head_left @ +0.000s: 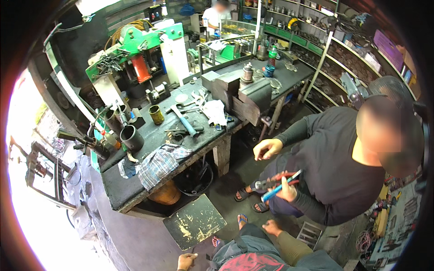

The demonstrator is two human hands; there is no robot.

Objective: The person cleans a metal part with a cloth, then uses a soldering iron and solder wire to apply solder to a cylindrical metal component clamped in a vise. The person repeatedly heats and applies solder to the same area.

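My left hand [186,261] is low at the bottom edge, left of my lap, its thumb stretched out to the right and nothing visible in it. Beside my leg, my right hand [272,228] is bare, its fingers loosely bent and partly apart, with no object showing. Nearest to my left hand is a dark square board [195,222] with pale worn patches. In front of me on the right, a co-worker [334,158] stands. One of that person's hands holds red-handled pliers [266,184] and a blue-handled screwdriver [275,191]; the other hand hangs above them, unburdened.
A black workbench [156,131] carries a large bench vise [246,97], a blue-handled hammer [184,121], a plaid cloth [158,165] and metal cylinders. Behind it stands a green press [135,49]. Shelves of parts [343,58] line the right. Another person [214,18] stands far back.
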